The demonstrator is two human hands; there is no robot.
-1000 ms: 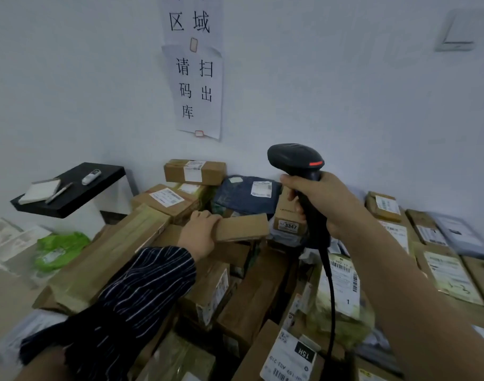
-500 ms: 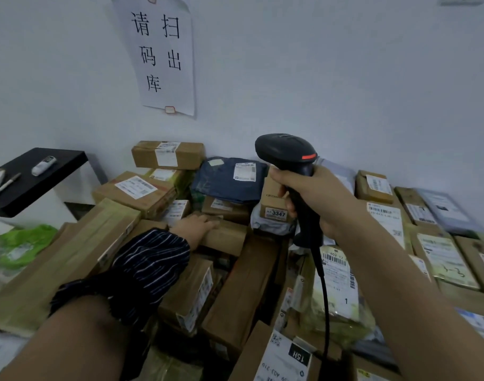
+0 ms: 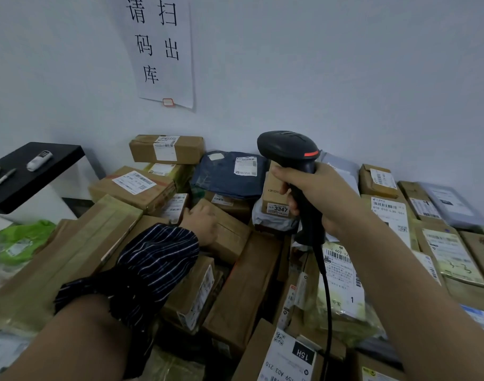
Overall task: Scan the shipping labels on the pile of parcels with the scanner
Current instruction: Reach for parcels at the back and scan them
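Right hand (image 3: pixel 322 198) grips scanner (image 3: pixel 293 163); left hand (image 3: pixel 201 225) on parcel (image 3: pixel 230 235).

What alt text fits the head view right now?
The right hand holds a black corded scanner upright over a pile of labelled cardboard parcels against a white wall, while the left hand rests on a small brown box.

**Scanner raised over parcel pile**

The right hand (image 3: pixel 322 195) grips the handle of the black scanner (image 3: pixel 296 171), head upright above the parcels; its cable hangs down. The left hand (image 3: pixel 202 225), striped sleeve (image 3: pixel 150 268) pushed up the forearm, rests palm-down on a brown carton (image 3: pixel 230 232) mid-pile. A small box marked 3347 (image 3: pixel 276 198) stands just behind the scanner. A paper sign (image 3: pixel 161 50) hangs on the wall.
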